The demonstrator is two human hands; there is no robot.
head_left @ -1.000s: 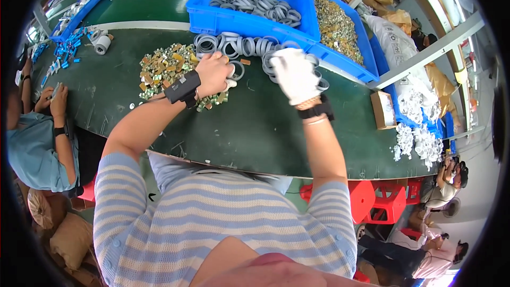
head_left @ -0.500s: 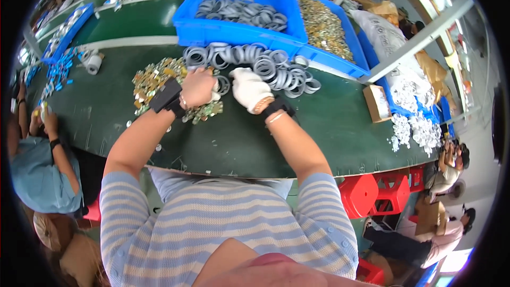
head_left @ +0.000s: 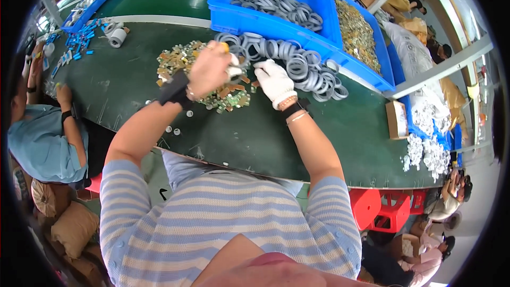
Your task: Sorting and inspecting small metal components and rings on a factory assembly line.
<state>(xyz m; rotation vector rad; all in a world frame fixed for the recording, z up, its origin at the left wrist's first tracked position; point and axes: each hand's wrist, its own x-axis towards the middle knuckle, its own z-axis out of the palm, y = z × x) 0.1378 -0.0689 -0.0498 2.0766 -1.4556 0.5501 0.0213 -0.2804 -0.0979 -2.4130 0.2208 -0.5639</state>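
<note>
The bare left hand (head_left: pixel 211 70) pinches a small pale piece over the brass-coloured scrap pile (head_left: pixel 183 64). At its three o'clock, the white-gloved right hand (head_left: pixel 273 81) curls loosely beside the grey rings (head_left: pixel 297 64); its grip is unclear. A small brown cardboard box (head_left: pixel 396 119) sits at the rings' four o'clock, the blue bin (head_left: pixel 255 18) at twelve.

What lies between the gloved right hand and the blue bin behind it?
In the head view, grey rings lie heaped on the green table between the gloved right hand and the blue bin.
</note>
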